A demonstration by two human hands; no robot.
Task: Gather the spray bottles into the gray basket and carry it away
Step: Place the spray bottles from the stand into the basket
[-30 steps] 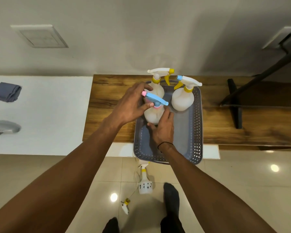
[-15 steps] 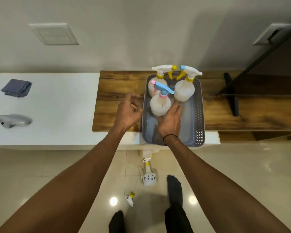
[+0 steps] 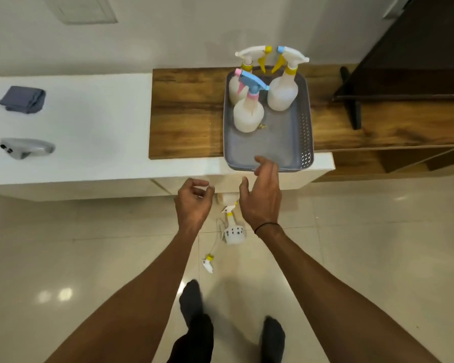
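Having let go of the blue-topped bottle (image 3: 247,111) now standing in the gray basket (image 3: 306,142), both hands, left (image 3: 193,203) and right (image 3: 262,197), hang empty and loose, ready to lift it.

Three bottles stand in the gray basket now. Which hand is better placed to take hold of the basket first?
Right. The right hand is open, fingertips at the gray basket's near rim. The left hand is loosely curled, lower and left, off the basket.
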